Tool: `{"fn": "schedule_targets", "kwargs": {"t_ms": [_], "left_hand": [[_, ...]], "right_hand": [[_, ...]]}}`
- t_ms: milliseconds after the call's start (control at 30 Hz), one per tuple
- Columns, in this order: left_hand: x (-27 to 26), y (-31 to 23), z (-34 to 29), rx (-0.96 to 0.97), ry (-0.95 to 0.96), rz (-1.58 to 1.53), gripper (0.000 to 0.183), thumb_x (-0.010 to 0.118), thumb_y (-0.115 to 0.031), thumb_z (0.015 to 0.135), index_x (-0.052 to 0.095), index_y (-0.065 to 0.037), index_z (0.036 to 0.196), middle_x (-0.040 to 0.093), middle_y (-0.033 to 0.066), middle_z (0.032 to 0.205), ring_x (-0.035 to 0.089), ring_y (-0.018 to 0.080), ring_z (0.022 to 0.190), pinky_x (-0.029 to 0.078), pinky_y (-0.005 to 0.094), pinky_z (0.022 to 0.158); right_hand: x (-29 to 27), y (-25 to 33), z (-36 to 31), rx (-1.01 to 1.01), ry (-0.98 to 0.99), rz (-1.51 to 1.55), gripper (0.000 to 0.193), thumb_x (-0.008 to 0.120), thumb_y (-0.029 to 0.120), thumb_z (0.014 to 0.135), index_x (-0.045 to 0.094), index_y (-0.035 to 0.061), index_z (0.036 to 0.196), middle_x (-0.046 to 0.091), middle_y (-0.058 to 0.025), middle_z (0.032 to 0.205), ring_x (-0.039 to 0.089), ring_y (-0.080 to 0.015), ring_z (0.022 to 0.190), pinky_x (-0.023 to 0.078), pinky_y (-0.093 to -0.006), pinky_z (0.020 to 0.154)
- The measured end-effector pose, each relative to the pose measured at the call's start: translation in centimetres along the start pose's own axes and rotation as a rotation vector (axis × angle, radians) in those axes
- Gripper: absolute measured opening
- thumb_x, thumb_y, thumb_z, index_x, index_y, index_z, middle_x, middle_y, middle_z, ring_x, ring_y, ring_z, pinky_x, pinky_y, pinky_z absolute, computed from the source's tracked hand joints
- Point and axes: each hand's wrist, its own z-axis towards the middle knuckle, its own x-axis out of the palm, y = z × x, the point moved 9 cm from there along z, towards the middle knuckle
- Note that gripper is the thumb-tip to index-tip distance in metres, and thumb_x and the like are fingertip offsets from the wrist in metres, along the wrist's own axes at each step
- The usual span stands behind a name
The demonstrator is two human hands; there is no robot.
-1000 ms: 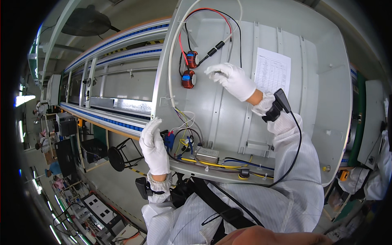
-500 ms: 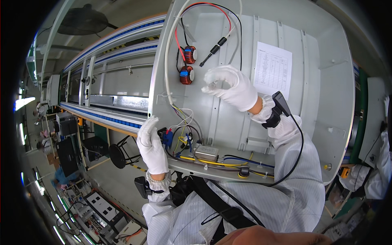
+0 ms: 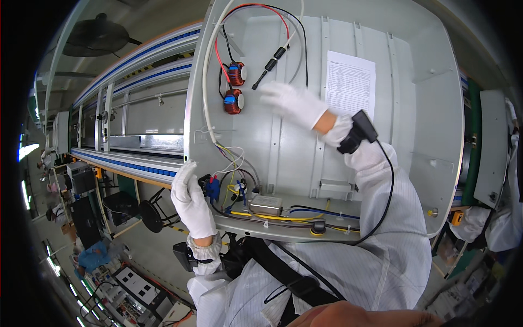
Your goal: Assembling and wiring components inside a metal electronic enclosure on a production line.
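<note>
A large grey metal enclosure [image 3: 405, 98] lies open in front of me. My right hand [image 3: 298, 106], white-gloved, hovers over its floor beside a printed sheet [image 3: 351, 82]. Motion smears its fingers, so whether they hold anything cannot be made out. Two copper-wound coils with blue bands, an upper coil [image 3: 236, 73] and a lower coil [image 3: 233, 102], sit left of that hand, near a black cable connector [image 3: 266, 73]. My left hand [image 3: 192, 201], also gloved, rests at the enclosure's near left corner with fingers stretched out, next to a blue connector [image 3: 212, 189].
A metal filter box [image 3: 266, 205] and bundled wires line the near wall. Beyond the left wall runs a conveyor frame [image 3: 131, 164] with blue-edged rails. A black stool [image 3: 151, 216] stands below it. A fan [image 3: 101, 35] is at the far left.
My right hand has gone from a curled, rounded grip to a flatter, blurred shape. The whole view has shifted, so the enclosure appears further left. My left hand stays at the corner.
</note>
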Motion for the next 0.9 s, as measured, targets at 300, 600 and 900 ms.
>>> {"fn": "schedule_targets", "kwargs": {"t_ms": [300,600,900], "left_hand": [[-0.2,0.0,-0.3,-0.029,0.029,-0.038,0.020,0.049,-0.002,0.095,0.060,0.002,0.110,0.060,0.0096,0.118,0.054,0.0177,0.111,0.039,0.0302,0.099],[0.5,0.0,0.0,-0.048,0.027,-0.087,0.023,0.046,0.005,0.091,0.060,0.002,0.109,0.060,0.0116,0.116,0.057,0.0202,0.106,0.042,0.0312,0.095],[-1.7,0.4,-1.8,-0.052,0.004,-0.175,0.023,0.045,0.003,0.092,0.061,0.003,0.108,0.060,0.0139,0.118,0.055,0.0211,0.112,0.039,0.0344,0.102]], "right_hand": [[-0.7,-8.8,-3.4,0.164,0.293,-0.415,0.027,0.055,0.006,0.077,0.064,0.0145,0.101,0.059,-0.0084,0.096,0.060,-0.0280,0.091,0.053,-0.0393,0.073],[0.0,-9.9,-3.8,0.450,0.092,0.006,0.030,0.056,0.015,0.083,0.053,0.0056,0.112,0.061,-0.0159,0.100,0.060,-0.0343,0.091,0.050,-0.0400,0.077],[-21.5,6.7,0.1,0.255,0.006,0.150,0.046,0.056,0.020,0.082,0.048,0.0021,0.124,0.062,-0.0201,0.102,0.063,-0.0292,0.092,0.049,-0.0386,0.086]]}}
